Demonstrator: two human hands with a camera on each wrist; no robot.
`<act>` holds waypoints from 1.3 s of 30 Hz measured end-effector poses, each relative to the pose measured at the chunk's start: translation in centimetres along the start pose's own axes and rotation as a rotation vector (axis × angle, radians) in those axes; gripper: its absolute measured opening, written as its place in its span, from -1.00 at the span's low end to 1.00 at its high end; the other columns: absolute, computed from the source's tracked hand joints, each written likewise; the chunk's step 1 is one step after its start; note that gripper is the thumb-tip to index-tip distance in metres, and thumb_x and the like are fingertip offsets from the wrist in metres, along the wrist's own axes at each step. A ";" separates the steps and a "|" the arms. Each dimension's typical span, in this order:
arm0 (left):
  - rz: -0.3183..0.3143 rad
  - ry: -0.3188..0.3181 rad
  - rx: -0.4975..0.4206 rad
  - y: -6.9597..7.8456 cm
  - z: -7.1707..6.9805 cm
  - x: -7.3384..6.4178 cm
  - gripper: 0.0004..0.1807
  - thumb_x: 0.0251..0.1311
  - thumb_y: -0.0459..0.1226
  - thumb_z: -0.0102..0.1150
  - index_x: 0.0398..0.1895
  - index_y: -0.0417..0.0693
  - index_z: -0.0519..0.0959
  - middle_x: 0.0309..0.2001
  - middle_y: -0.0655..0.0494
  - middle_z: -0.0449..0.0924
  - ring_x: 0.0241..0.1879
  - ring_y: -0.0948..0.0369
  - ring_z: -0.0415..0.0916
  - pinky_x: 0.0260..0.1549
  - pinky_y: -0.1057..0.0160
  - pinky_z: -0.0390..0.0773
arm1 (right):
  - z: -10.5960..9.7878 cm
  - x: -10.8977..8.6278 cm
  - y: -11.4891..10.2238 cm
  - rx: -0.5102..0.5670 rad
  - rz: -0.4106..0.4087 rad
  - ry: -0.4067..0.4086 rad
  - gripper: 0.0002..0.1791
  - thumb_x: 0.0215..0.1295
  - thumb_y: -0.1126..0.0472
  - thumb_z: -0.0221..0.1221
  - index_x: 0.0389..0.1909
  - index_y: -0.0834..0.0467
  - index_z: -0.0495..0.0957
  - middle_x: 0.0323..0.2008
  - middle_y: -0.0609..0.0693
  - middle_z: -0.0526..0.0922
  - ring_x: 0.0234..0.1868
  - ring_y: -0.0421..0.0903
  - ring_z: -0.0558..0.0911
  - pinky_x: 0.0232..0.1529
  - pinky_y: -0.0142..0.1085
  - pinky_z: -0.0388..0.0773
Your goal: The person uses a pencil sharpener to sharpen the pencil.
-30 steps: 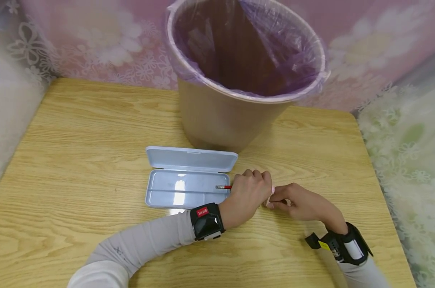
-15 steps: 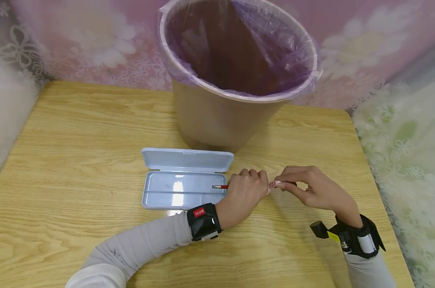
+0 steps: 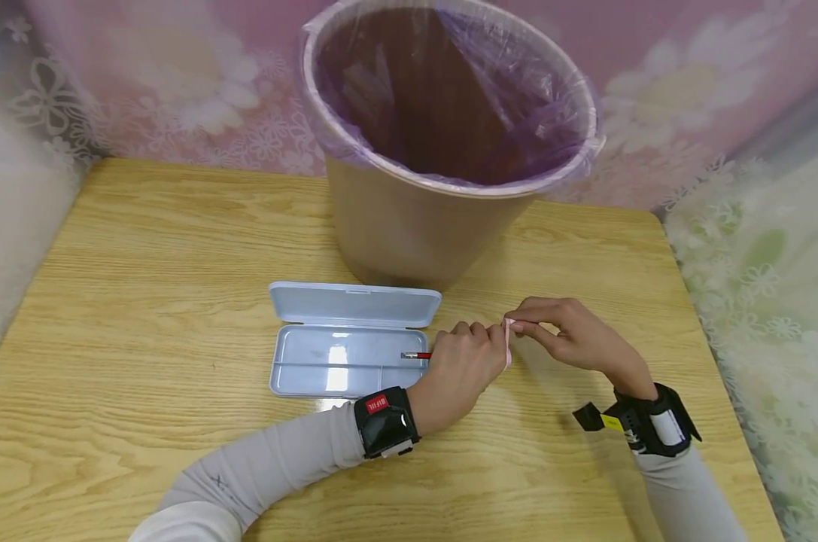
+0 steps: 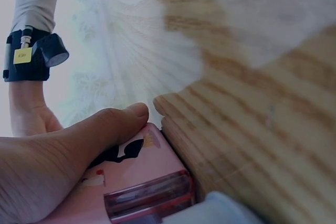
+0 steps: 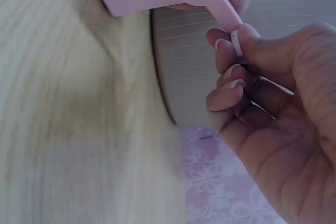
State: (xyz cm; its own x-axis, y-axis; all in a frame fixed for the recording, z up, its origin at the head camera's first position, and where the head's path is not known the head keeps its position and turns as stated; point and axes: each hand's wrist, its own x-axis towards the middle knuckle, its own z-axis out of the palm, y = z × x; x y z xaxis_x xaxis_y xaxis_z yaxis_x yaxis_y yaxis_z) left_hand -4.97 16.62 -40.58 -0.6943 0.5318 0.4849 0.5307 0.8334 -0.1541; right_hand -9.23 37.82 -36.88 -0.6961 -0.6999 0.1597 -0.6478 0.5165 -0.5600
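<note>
My left hand [image 3: 459, 373] grips a pink crank pencil sharpener [image 4: 173, 163], its thumb lying along the top. Dark cartoon shapes and a clear window show on the sharpener's pink body. A red pencil [image 3: 418, 355] with a metal end sticks out on the left side of that hand, over the pencil case; its other end is hidden. At the sharpener's right side, my right hand [image 3: 564, 331] pinches the end of the pink crank arm [image 5: 224, 11] between thumb and forefinger. The remaining fingers of the right hand are loosely curled.
A pale blue pencil case [image 3: 327, 380] lies with its lid raised, just left of the left hand. Behind it stands a tall beige bin [image 3: 409, 226] lined with a purple bag [image 3: 551, 143]. A flowered pink cloth [image 3: 178, 83] hangs behind the wooden table [image 3: 144, 324].
My right hand has swung the crank around, from low beside the sharpener, out to the right, then up to its top. The left hand keeps its grip on the sharpener.
</note>
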 end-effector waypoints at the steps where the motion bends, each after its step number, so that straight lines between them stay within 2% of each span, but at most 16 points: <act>1: 0.009 -0.021 -0.001 0.0 0.0 0.0 -0.68 0.48 -0.10 0.03 -0.53 0.21 0.45 -0.68 0.31 0.38 -0.70 0.37 0.30 -0.76 0.44 0.24 | 0.2 0.0 0.2 -0.002 -0.004 0.008 -0.67 0.28 0.53 0.22 -0.07 0.11 0.73 -0.29 -0.09 0.70 -0.35 -0.30 0.55 -0.22 -0.54 0.43; 2: 0.018 -0.041 -0.002 0.0 0.0 0.0 -0.71 0.47 -0.11 0.04 -0.51 0.21 0.46 -0.67 0.31 0.39 -0.69 0.37 0.32 -0.76 0.43 0.26 | 0.5 -0.1 0.5 -0.004 -0.006 0.016 -0.67 0.27 0.54 0.23 -0.07 0.13 0.73 -0.29 -0.10 0.71 -0.34 -0.31 0.54 -0.23 -0.53 0.44; 5: 0.017 -0.047 -0.002 0.0 0.0 -0.1 -0.74 0.44 -0.11 0.06 -0.49 0.20 0.47 -0.65 0.29 0.43 -0.67 0.35 0.35 -0.75 0.41 0.30 | 1.5 -0.2 1.1 -0.040 0.013 0.007 -0.68 0.27 0.53 0.23 -0.10 0.11 0.73 -0.28 -0.13 0.71 -0.33 -0.33 0.54 -0.23 -0.50 0.46; 8: 0.008 -0.036 -0.004 0.1 -0.1 -0.1 -0.71 0.42 -0.11 0.08 -0.54 0.20 0.43 -0.66 0.30 0.39 -0.67 0.35 0.35 -0.76 0.43 0.27 | 2.8 -0.6 1.3 -0.085 0.032 -0.032 -0.71 0.26 0.54 0.22 -0.25 0.07 0.69 -0.37 -0.19 0.59 -0.38 -0.35 0.44 -0.34 -0.45 0.41; 12: -0.002 -0.035 -0.007 0.3 -0.1 0.0 -0.65 0.45 -0.10 0.07 -0.58 0.18 0.40 -0.68 0.30 0.37 -0.68 0.35 0.35 -0.75 0.43 0.24 | 4.4 -1.8 0.4 -0.121 0.061 -0.073 -0.71 0.23 0.55 0.22 -0.39 0.05 0.59 -0.45 -0.21 0.44 -0.42 -0.35 0.33 -0.38 -0.44 0.35; 18: 0.026 -0.126 -0.009 0.2 -0.3 0.1 -0.68 0.49 -0.04 0.07 -0.48 0.12 0.46 -0.60 0.26 0.49 -0.61 0.34 0.44 -0.72 0.41 0.36 | 5.3 -3.5 -1.9 -0.128 0.089 -0.094 -0.82 0.25 0.43 0.31 -0.28 0.07 0.71 -0.35 -0.21 0.60 -0.35 -0.41 0.45 -0.35 -0.44 0.49; 23: 0.035 -0.165 -0.023 0.0 -0.4 0.1 -0.72 0.49 -0.09 0.06 -0.45 0.10 0.45 -0.59 0.26 0.48 -0.60 0.35 0.40 -0.72 0.41 0.33 | 4.7 -3.8 -3.5 -0.104 0.067 -0.127 -0.84 0.31 0.39 0.28 -0.26 0.04 0.70 -0.31 -0.22 0.62 -0.30 -0.41 0.50 -0.30 -0.46 0.50; 25: 0.043 -0.165 -0.029 0.0 -0.4 0.1 -0.76 0.46 -0.18 0.10 -0.45 0.10 0.45 -0.60 0.27 0.46 -0.61 0.36 0.37 -0.72 0.41 0.31 | 4.1 -3.8 -4.1 -0.100 0.054 -0.134 -0.83 0.31 0.39 0.28 -0.26 0.03 0.69 -0.31 -0.24 0.63 -0.29 -0.41 0.51 -0.28 -0.48 0.51; 31: 0.053 -0.135 -0.036 -0.1 -0.3 0.2 -0.79 0.42 -0.27 0.12 -0.45 0.10 0.48 -0.60 0.26 0.48 -0.61 0.36 0.38 -0.73 0.41 0.32 | 2.0 -4.0 -5.8 -0.114 0.012 -0.079 -0.77 0.22 0.43 0.33 -0.20 0.05 0.73 -0.33 -0.25 0.64 -0.33 -0.41 0.52 -0.28 -0.58 0.45; 35: 0.035 -0.134 -0.018 -0.2 -0.3 0.1 -0.78 0.43 -0.25 0.12 -0.45 0.11 0.48 -0.60 0.26 0.49 -0.62 0.35 0.39 -0.73 0.41 0.31 | 1.1 -3.5 -6.2 -0.141 -0.004 -0.069 -0.79 0.27 0.41 0.31 -0.15 0.08 0.74 -0.32 -0.24 0.66 -0.31 -0.40 0.52 -0.25 -0.61 0.43; 39: 0.037 -0.132 -0.016 -0.2 -0.3 0.0 -0.75 0.46 -0.20 0.08 -0.46 0.11 0.47 -0.60 0.25 0.49 -0.62 0.35 0.39 -0.73 0.41 0.31 | 0.2 -2.7 -6.1 -0.157 -0.016 -0.051 -0.74 0.26 0.42 0.30 -0.14 0.02 0.72 -0.31 -0.29 0.63 -0.32 -0.43 0.47 -0.26 -0.59 0.39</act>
State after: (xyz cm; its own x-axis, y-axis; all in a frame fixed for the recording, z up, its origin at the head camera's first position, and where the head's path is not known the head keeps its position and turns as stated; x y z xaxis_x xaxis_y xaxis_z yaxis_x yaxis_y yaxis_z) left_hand -4.98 16.42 -40.29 -0.7316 0.5779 0.3616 0.5641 0.8110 -0.1550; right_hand -3.34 36.47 -34.06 -0.6712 -0.7308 0.1242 -0.7021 0.5730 -0.4227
